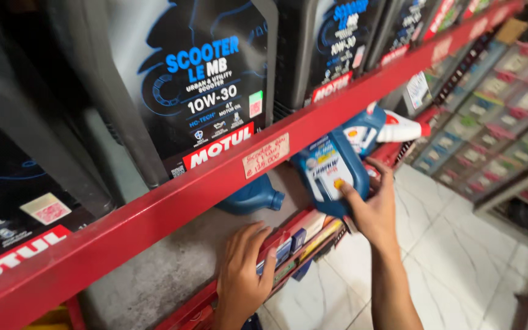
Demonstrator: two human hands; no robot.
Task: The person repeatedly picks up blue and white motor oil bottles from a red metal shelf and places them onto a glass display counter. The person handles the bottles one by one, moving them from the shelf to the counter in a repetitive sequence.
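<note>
Blue oil bottle [330, 173] sits upright in your right hand [371, 211], just under the red shelf edge [172, 198]; fingers wrapped round its lower side, thumb on the front label. Your left hand [242, 275] is half open, fingers curled over the front lip of the lower shelf [304, 229], touching it w/ nothing gripped. Another blue bottle [253, 197] lies on its side behind, a white one w/ red cap [401, 128] further right. Dark grey oil jugs [197, 79] crowd the shelf above; the red edge hides the held bottle's top
</note>
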